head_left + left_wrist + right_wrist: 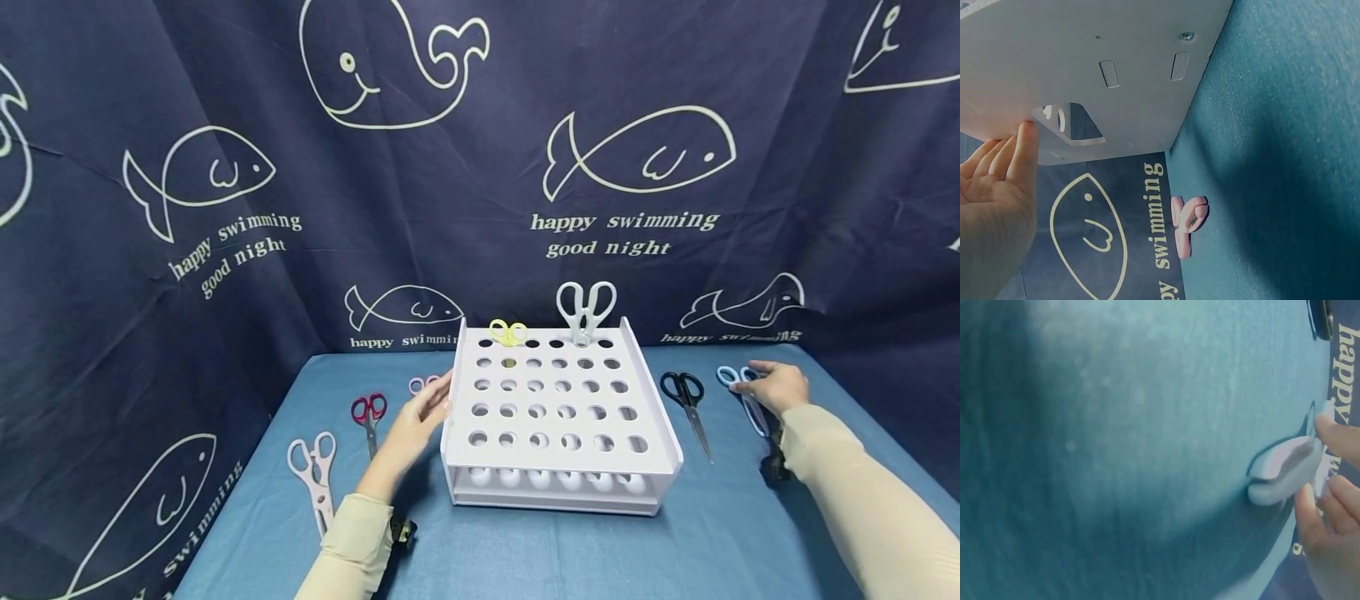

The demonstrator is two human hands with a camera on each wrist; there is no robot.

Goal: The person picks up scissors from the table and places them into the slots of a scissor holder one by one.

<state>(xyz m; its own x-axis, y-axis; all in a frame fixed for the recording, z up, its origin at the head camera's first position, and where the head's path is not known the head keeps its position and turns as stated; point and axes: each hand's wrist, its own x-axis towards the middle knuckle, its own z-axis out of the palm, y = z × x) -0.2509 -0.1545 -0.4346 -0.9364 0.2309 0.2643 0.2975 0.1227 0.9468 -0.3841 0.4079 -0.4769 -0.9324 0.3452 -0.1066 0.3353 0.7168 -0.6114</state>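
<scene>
A white rack point(651, 392) with rows of round holes stands mid-table. My left hand point(408, 429) rests its straight fingers against the rack's left side; in the left wrist view the fingertips touch the panel beside a cutout. Over at the right, my right hand point(782, 388) pinches light blue scissors point(755, 417) by the handles, thumb on one side and fingers on the other. Their far end lies low at the cloth in the right wrist view point(1282, 465). Yellow scissors point(509, 335) and larger pale grey scissors point(582, 323) stand handles-up in the rack's back row.
Black scissors point(686, 400) lie between the rack and my right hand. To the left lie pale pink scissors point(318, 475), red-handled scissors point(369, 412) and small pink scissors point(1188, 219), partly hidden behind my left hand. A dark blue curtain point(420, 208) hangs behind the table.
</scene>
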